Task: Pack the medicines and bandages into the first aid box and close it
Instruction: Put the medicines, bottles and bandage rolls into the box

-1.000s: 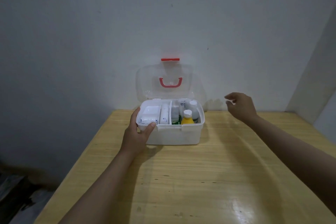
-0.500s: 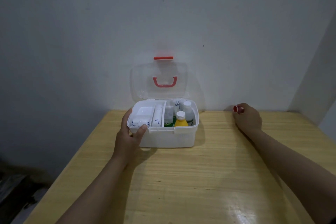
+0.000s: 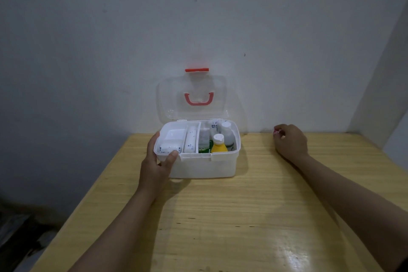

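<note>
At the far edge of the surface: everything in play sits here, close to the wall.
Surface (image 3: 231,216): pale wood, glossy toward the near right corner; it carries the box and both forearms.
First aid box (image 3: 205,165): white, standing at the far edge left of the middle, its clear lid (image 3: 192,97) swung up against the wall with the red handle (image 3: 199,99) and red latch (image 3: 197,70) showing.
Contents: a white tray (image 3: 174,137) fills the box's left part with rolled bandages (image 3: 191,141) lying in it; to the right stand a yellow bottle (image 3: 219,144), a white bottle (image 3: 227,133) and a green pack (image 3: 204,149).
Left hand (image 3: 157,161): its grip clasps the box's near-left corner, thumb on the front rim and fingers round the side, steadying it.
Right hand (image 3: 290,141): resting at the far edge, well right of the box, its grip pinching a small red-and-white item (image 3: 277,132); what it is, too small to tell.
Stage: judged as the last item to pack, with the lid not yet down.
Risk, lid: the bottles stand tall, so the lid may foul their caps and the latch may fail to catch.
Risk, item: so small a thing could slip from the pinch over the far edge, or drop between the bottles and tip one.
Risk, box: it looks light, and pressing the lid without the left hand's hold could skid it toward the wall.
</note>
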The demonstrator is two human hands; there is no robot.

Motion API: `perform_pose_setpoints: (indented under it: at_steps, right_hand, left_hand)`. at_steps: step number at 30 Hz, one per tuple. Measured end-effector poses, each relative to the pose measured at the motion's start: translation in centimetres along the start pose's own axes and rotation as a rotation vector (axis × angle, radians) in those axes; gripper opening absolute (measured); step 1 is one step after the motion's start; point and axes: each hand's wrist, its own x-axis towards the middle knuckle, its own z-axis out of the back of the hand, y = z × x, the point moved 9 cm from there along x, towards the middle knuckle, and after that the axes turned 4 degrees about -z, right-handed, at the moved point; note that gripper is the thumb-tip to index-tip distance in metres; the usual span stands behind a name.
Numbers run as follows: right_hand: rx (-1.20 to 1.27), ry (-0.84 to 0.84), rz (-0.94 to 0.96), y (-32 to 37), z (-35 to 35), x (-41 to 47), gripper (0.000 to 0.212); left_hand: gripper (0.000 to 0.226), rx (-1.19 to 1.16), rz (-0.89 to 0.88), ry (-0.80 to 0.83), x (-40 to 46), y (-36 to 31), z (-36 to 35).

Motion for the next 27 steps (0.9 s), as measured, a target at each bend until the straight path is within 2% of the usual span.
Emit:
perform_pose_setpoints:
  at_steps: [3,7,9,12,18,24,27]
  right_hand:
    - [-0.045,0.030,0.128,2.6,-1.4,-0.7,0.020]
    - [-0.082,0.080,0.180,5.0,-2.9,-1.4,0.023]
    - [-0.073,0.141,0.185,5.8,-3.8,-1.9,0.026]
    - [-0.045,0.223,0.199,6.7,-5.0,-2.8,0.029]
    - [0.144,0.248,0.188,8.0,-5.2,-4.2,0.027]
    - [0.220,0.295,0.191,10.2,-6.6,-5.1,0.038]
    - [0.244,0.323,0.177,11.1,-7.7,-5.1,0.042]
  left_hand:
    - [0.079,0.021,-0.050,-0.048,-0.3,-0.8,0.5]
    - [0.035,0.096,-0.059,-0.060,-0.4,-0.8,1.1]
    - [0.025,0.125,-0.059,-0.056,-0.4,-0.8,1.6]
    - [0.025,0.167,-0.074,-0.039,-0.4,-1.1,2.3]
    - [0.029,0.204,-0.086,-0.050,-0.8,-1.1,4.3]
    - [0.023,0.224,-0.056,-0.081,-0.9,-0.6,7.5]
    - [0.030,0.239,-0.032,-0.117,-0.7,0.1,9.0]
